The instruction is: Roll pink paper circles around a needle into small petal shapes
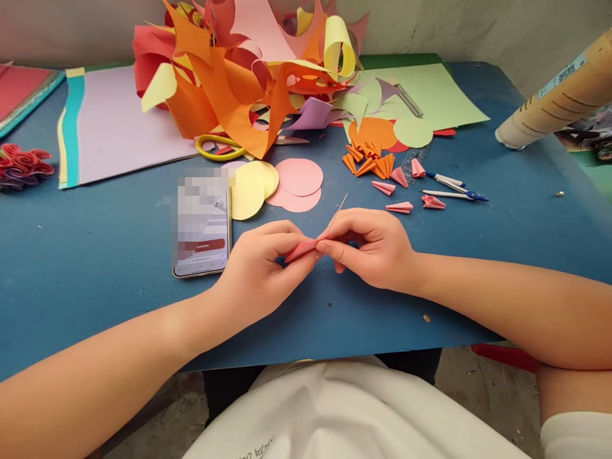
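A person's two bare hands meet over a blue table [119, 236], near its front edge and in front of the person's white shirt [344, 408]. Between them, at the middle of the view, is a small piece of pink paper [302, 249], partly hidden by the fingers.

The left forearm slants up from the lower left corner. The left hand [261, 264] points to the right, back of the hand upward, thumb on the near side and index finger on the far side. These fingers are pressed nearly together, with the pink paper pinched between them.

The right forearm comes in from the right edge, roughly level, angling slightly up toward the wrist. The right hand [370, 248] points left, its thumb and index finger closed at the tips on the right end of the same paper; the other fingers curl beneath. A thin stick [343, 203] rises at a slant from behind the right index finger; what grips it cannot be told.

Just beyond the hands lie pink paper circles [299, 185] and yellow circles [247, 190], with a phone [205, 233] beside the left hand. Beyond the right hand are small rolled pink cones [400, 208], a cluster of orange cones [366, 159] and a drawing compass [456, 194]. Colored paper scraps [239, 76] are heaped at the back, over yellow-handled scissors [220, 148].
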The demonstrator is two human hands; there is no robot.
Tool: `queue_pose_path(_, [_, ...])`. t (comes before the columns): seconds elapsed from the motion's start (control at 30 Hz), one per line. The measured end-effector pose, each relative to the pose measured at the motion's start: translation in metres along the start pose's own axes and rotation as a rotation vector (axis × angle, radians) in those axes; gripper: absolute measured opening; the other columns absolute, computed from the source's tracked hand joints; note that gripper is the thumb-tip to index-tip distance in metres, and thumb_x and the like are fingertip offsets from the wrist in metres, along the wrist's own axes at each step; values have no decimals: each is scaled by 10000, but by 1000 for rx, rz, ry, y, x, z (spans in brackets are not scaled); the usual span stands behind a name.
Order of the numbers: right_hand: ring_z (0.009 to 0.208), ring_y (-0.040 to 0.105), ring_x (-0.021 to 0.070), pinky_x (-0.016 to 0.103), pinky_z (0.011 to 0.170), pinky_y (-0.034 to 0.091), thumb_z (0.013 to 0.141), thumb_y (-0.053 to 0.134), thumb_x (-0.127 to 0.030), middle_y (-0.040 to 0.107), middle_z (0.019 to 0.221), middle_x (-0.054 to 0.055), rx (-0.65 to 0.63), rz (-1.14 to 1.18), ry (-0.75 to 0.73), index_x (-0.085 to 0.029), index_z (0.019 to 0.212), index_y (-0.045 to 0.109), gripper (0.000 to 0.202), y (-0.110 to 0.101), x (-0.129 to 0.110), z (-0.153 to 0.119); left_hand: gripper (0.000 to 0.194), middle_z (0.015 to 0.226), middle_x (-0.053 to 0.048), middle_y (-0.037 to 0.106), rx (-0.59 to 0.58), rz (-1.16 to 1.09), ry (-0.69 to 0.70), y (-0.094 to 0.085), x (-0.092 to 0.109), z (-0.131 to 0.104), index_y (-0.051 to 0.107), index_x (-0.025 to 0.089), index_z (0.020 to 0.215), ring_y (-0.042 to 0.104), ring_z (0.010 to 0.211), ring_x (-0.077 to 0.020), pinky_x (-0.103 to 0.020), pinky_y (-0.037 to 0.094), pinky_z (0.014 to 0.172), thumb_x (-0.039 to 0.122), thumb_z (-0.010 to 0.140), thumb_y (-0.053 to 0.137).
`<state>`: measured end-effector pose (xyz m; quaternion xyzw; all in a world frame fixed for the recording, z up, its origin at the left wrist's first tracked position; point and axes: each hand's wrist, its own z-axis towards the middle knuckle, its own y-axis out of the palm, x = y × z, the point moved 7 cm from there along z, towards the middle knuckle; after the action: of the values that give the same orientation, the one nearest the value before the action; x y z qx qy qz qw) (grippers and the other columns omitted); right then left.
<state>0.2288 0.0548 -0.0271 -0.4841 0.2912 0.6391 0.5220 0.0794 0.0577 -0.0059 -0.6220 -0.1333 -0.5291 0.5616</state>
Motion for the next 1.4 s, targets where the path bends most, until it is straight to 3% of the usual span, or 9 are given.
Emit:
queue_pose_path(0.1, [549, 662, 86, 199, 506, 558, 916, 793, -192, 683, 770, 8, 3, 18, 16, -139, 859, 738, 96, 0, 1, 0, 408, 674, 34, 543, -5, 29, 42, -1, 4, 1, 429, 168, 585, 463, 608, -64, -199, 396, 565, 100, 916, 658])
queue_pose_path(0.23, [559, 665, 79, 191, 514, 557, 905, 800, -171, 682, 798, 3, -22, 96, 88, -137, 883, 737, 75, 1, 7, 2, 377, 674, 35, 534, -22, 8, 19, -2, 4, 4, 462, 171, 600, 470, 609, -68, -207, 397, 563, 100, 918, 651])
queue_pose_path(0.43, [613, 656, 73, 186, 545, 547, 978, 702, -158, 648, 847, 10, -72, 48, -82, -156, 1072, 766, 113, 2, -5, 2, 307, 696, 18, 549, -40, -32, -18, -2, 1, 4, 578, 172, 651, 488, 632, -96, -242, 423, 592, 170, 951, 645])
queue_pose_path(0.7, [562, 606, 62, 186, 512, 512, 982, 696, -152, 631, 779, 3, -28, -53, -93, -144, 966, 753, 60, 1, -9, 1, 352, 694, 20, 547, -49, -42, -56, 2, -2, 3, 483, 195, 631, 493, 629, -108, -248, 419, 582, 199, 940, 652])
queue_pose_path(0.93, [537, 629, 53, 173, 503, 523, 960, 735, -169, 652, 786, 12, -66, 6, -69, -113, 918, 735, 70, 2, -6, 2, 232, 721, 16, 564, -96, 18, 16, 2, 3, 1, 616, 191, 731, 506, 636, -107, -233, 426, 582, 153, 961, 617])
queue_pose_path(1.2, [518, 638, 75, 177, 457, 526, 938, 767, -208, 656, 753, -2, -112, 89, 26, -140, 829, 673, 159, 5, 2, 1, 363, 717, 19, 512, -117, 62, 40, 5, 3, -1, 416, 194, 638, 472, 647, -102, -236, 412, 600, 127, 953, 584])
queue_pose_path(1.4, [614, 644, 84, 205, 550, 539, 964, 729, -169, 669, 804, 14, -94, 47, -97, -152, 1042, 755, 83, 3, -5, 3, 395, 655, 33, 448, -112, -19, -68, 3, 1, 1, 409, 194, 603, 422, 602, -100, -245, 368, 550, 200, 948, 602])
